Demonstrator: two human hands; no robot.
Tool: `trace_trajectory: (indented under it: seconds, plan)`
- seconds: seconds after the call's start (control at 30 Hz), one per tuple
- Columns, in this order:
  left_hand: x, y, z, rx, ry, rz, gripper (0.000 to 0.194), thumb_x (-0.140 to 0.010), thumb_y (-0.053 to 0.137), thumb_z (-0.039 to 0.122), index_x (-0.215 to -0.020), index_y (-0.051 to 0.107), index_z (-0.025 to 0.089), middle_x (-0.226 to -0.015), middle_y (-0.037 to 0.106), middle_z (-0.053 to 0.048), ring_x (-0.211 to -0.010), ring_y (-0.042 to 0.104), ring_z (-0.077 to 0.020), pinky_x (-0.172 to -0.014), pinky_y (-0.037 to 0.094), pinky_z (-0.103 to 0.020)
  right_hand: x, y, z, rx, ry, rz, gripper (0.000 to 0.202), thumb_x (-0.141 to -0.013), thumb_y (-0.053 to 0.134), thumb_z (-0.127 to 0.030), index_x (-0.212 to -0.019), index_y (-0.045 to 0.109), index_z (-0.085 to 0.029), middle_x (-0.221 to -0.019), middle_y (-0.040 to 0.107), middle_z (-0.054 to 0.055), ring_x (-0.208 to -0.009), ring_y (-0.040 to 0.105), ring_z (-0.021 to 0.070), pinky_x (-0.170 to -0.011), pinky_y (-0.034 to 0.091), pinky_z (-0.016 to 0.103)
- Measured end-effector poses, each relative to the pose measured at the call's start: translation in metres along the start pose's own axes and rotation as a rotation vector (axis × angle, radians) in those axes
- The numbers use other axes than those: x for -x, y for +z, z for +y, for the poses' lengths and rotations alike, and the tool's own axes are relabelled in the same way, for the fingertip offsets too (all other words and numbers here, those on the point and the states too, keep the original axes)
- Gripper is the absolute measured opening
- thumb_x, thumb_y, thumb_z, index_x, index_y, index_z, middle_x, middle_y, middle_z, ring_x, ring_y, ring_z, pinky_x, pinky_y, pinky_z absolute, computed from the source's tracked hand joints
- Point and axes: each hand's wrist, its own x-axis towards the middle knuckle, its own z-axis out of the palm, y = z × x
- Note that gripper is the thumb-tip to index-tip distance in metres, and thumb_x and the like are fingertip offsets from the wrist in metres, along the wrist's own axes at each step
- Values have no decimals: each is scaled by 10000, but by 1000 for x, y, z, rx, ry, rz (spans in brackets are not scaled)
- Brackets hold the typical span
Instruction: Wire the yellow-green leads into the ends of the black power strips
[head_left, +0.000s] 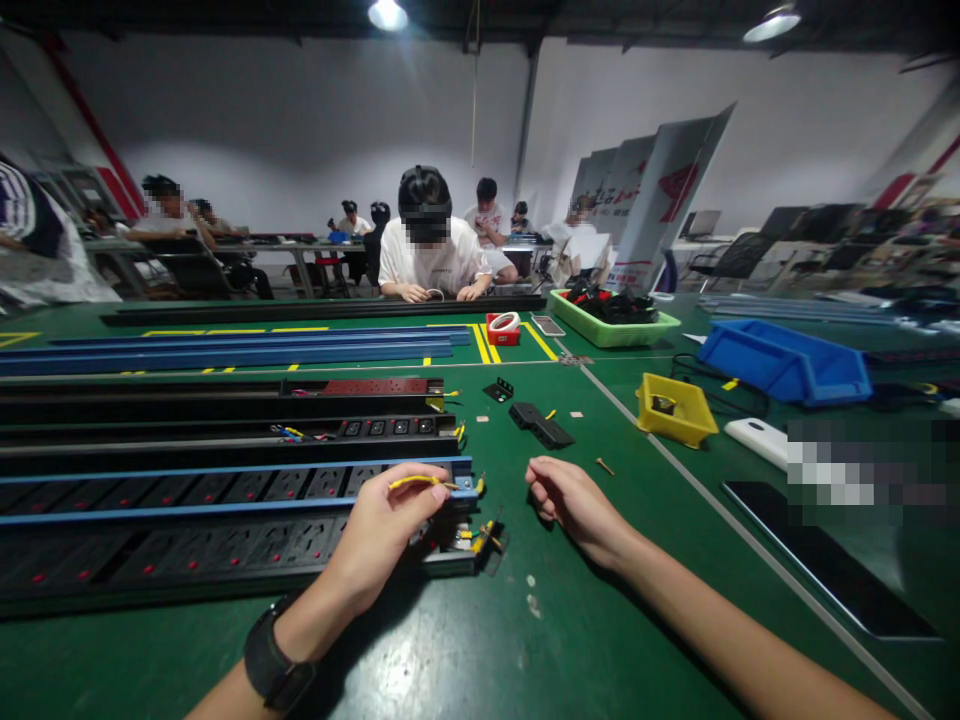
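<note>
Your left hand (397,515) pinches a yellow wire (412,481) above the socket strips (225,490), your right hand (570,500) curls loosely over the green bench (600,620), and farther right a red box (502,336) bears white tape (505,321), a green bin (615,326) dark parts (611,303), and a yellow bin (676,418) a small black piece (663,404).

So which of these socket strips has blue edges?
The second strip from you, partly hidden by your left hand. Blue edges run along both its long sides; the nearest strip, third strip and fourth strip have dark edges.
</note>
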Motion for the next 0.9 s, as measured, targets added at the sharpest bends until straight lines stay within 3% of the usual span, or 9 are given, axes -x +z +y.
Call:
trace_trajectory:
  seconds: [0.27,0.5,0.7,0.8,0.9]
  plan:
    - [0,1,1,33,-7,38,391,-703,902,438,-953,772,168,-1034,761,-93,-966,683,-208,-901,513,-314,-1,0,1,15,-13,-15,365,-766,736,-533,-749,613,-189,-564,507,-64,-471,403,78,-465,311,220]
    - [-2,3,11,-6,-69,-47,446,-724,876,481,-1008,761,158,-1005,766,-105,-874,689,-202,-791,531,-304,0,2,3,89,-63,-23,335,-816,702,-509,-741,619,-193,-568,519,-53,-480,419,90,-465,321,222]
    - [-39,3,9,-419,161,-132,296,-814,756,438,-914,755,159,-921,769,-96,-845,703,-226,-813,539,-340,0,3,3,113,-80,-37,358,-800,697,-540,-742,619,-196,-556,513,-57,-470,421,93,-446,318,220]
    - [-64,7,2,-514,204,-176,317,-827,717,397,-1049,729,172,-879,761,-67,-769,679,-207,-730,515,-318,-1,2,3,114,-76,-40,384,-789,695,-567,-741,609,-196,-546,503,-62,-461,413,91,-434,303,216]
    - [-81,10,-1,-527,181,-235,315,-811,720,415,-990,740,157,-859,748,-69,-740,649,-198,-677,475,-298,0,2,3,113,-63,-42,408,-793,701,-592,-758,599,-199,-551,499,-69,-447,395,84,-432,289,215]
